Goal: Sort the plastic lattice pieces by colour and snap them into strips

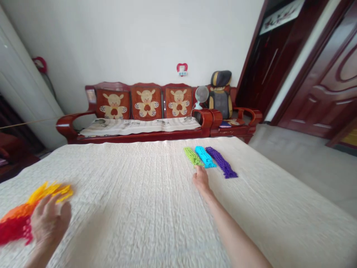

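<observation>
My right hand (pixel 200 179) reaches far across the cream quilted cover (pixel 145 193) and its fingertips touch the near end of a green mesh strip (pixel 193 156). A cyan strip (pixel 205 156) and a purple strip (pixel 221 162) lie right of it, side by side. My left hand (pixel 50 221) is low at the left, blurred by motion, fingers spread over a yellow mesh strip (pixel 52 190). Orange (pixel 19 212) and red (pixel 13 230) strips lie beside it at the left edge.
A dark red wooden sofa (pixel 139 111) with bear cushions stands behind the cover, with a small fan (pixel 201 95) and a massage cushion (pixel 220 93) at its right end. Dark wooden doors (pixel 320 82) are at the right, grey floor below them.
</observation>
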Motion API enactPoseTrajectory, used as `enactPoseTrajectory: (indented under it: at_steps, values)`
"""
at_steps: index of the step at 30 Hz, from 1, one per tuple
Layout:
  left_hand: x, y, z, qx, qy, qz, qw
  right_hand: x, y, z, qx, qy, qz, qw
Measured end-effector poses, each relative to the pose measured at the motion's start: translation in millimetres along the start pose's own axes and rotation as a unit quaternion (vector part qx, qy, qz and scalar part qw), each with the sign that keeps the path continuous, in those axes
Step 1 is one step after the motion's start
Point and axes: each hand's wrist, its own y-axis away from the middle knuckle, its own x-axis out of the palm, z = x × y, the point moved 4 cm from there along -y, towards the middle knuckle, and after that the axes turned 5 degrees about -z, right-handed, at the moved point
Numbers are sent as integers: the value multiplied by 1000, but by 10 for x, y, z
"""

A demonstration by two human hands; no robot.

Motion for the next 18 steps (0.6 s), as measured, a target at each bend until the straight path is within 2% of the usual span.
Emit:
enactPoseTrajectory:
  at_steps: [2, 4, 7, 10, 12, 15, 18]
  values:
    - [172, 23, -379, 94, 68, -33, 993, 27, -47, -41, -2, 3, 2, 1000]
    - [412, 46, -760, 147, 123, -24, 981, 46, -55, -71, -5, 4, 1, 1000]
    - [853, 114, -1395, 171, 187, 29, 967, 59, -34, -98, -18, 7, -7, 1000]
    - [1321, 272, -2153, 214, 241, 102, 941, 58, -20, -106, -30, 5, -14, 999]
    - [1645, 405, -2656, 216, 255, 171, 927, 58, -15, -104, -32, -2, -11, 999]
    - [2084, 588, -3326, 185, 252, 267, 911, 59, -6, -97, -24, -12, -9, 1000]
    - [2395, 693, -3874, 164, 284, 305, 894, 58, 3, -96, -10, -24, -20, 999]
